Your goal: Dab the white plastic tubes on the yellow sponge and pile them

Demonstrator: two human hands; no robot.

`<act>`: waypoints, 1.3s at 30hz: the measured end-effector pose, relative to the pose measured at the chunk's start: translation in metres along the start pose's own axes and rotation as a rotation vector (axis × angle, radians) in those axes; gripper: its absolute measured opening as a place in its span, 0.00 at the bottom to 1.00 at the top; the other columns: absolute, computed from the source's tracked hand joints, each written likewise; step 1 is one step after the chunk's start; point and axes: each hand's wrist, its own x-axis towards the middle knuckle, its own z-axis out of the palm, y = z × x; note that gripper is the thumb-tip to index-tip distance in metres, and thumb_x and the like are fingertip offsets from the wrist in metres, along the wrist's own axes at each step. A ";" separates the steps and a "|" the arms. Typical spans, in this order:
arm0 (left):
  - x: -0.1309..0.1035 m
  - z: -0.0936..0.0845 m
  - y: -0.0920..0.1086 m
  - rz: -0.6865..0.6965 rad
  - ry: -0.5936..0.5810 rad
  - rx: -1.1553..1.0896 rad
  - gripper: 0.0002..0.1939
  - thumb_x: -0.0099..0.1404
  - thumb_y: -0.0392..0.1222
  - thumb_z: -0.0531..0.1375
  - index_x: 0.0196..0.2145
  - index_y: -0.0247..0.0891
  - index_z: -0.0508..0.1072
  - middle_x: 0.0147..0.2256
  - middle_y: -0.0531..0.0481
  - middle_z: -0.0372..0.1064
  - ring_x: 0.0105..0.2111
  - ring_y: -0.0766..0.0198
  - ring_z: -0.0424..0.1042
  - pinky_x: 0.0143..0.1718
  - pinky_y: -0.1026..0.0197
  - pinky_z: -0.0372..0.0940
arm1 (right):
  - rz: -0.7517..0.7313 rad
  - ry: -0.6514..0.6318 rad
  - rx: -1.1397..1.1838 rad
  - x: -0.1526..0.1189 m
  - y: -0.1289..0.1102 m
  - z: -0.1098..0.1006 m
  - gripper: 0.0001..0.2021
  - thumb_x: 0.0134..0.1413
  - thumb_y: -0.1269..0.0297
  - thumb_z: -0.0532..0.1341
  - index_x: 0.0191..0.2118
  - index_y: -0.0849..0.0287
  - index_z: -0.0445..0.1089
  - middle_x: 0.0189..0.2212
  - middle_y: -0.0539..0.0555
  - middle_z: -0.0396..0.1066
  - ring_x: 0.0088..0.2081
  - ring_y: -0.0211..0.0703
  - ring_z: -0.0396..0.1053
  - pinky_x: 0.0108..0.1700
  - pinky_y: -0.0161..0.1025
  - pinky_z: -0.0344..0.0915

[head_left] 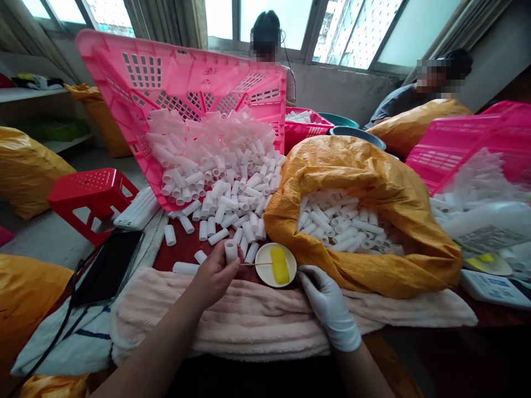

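"What's nearest on your feed?"

"I see a gloved right hand (329,307) over a pink towel (257,312), grip narrow, beside a dish (263,272); whether it holds anything, I cannot tell. The bare left hand (216,273) holds a white tube (231,253), left of the dish."

"Beyond?"

"A yellow sack (352,160), a tilted pink crate (203,72), a person (267,36) before windows (219,22)."

Left hand (215,274) grips a short white tube (231,252); gloved right hand (326,301) is beside the saucer (264,274), near the front edge of the table (165,257).
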 end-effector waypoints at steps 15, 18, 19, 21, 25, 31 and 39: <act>-0.001 0.011 -0.019 0.166 -0.148 0.777 0.10 0.55 0.32 0.50 0.35 0.39 0.66 0.36 0.47 0.67 0.39 0.57 0.65 0.40 0.55 0.60 | -0.192 0.285 -0.284 0.047 -0.052 -0.050 0.11 0.55 0.60 0.56 0.42 0.55 0.69 0.37 0.54 0.72 0.37 0.42 0.70 0.41 0.40 0.67; 0.002 0.014 -0.017 0.148 -0.154 0.809 0.08 0.58 0.34 0.50 0.34 0.39 0.66 0.34 0.48 0.68 0.37 0.58 0.66 0.38 0.57 0.60 | -0.014 0.108 -0.906 0.113 -0.066 -0.059 0.12 0.53 0.61 0.55 0.39 0.60 0.71 0.39 0.60 0.72 0.42 0.49 0.69 0.44 0.43 0.64; 0.003 0.015 -0.016 0.146 -0.147 0.822 0.07 0.58 0.34 0.50 0.34 0.38 0.66 0.34 0.48 0.68 0.37 0.58 0.66 0.38 0.57 0.60 | 0.097 0.013 -1.054 0.133 -0.067 -0.058 0.12 0.50 0.61 0.58 0.36 0.62 0.72 0.38 0.62 0.72 0.42 0.52 0.69 0.43 0.44 0.64; 0.005 0.018 -0.015 0.141 -0.127 0.843 0.06 0.59 0.35 0.50 0.33 0.38 0.66 0.33 0.48 0.68 0.36 0.58 0.67 0.37 0.58 0.60 | 0.231 -0.087 -1.179 0.163 -0.068 -0.055 0.10 0.43 0.63 0.62 0.32 0.64 0.74 0.34 0.64 0.73 0.39 0.55 0.70 0.40 0.44 0.64; 0.006 0.020 -0.014 0.142 -0.131 0.849 0.07 0.59 0.36 0.50 0.32 0.37 0.67 0.32 0.47 0.67 0.36 0.58 0.67 0.37 0.57 0.59 | 0.235 -0.046 -1.175 0.166 -0.076 -0.064 0.11 0.43 0.62 0.62 0.33 0.64 0.72 0.33 0.63 0.72 0.37 0.54 0.70 0.38 0.44 0.64; 0.007 0.019 -0.014 0.212 -0.170 0.849 0.12 0.54 0.31 0.51 0.34 0.39 0.70 0.35 0.49 0.70 0.40 0.57 0.67 0.41 0.55 0.56 | -0.034 -0.185 -0.201 0.073 -0.071 -0.060 0.20 0.52 0.53 0.57 0.48 0.58 0.61 0.33 0.53 0.71 0.25 0.38 0.69 0.27 0.36 0.67; 0.012 0.017 -0.015 0.316 -0.206 0.886 0.09 0.54 0.32 0.50 0.30 0.39 0.69 0.32 0.49 0.70 0.36 0.59 0.67 0.40 0.55 0.54 | -0.329 -0.227 -0.361 0.049 -0.023 -0.023 0.17 0.58 0.63 0.53 0.53 0.55 0.63 0.52 0.54 0.65 0.55 0.46 0.60 0.59 0.49 0.55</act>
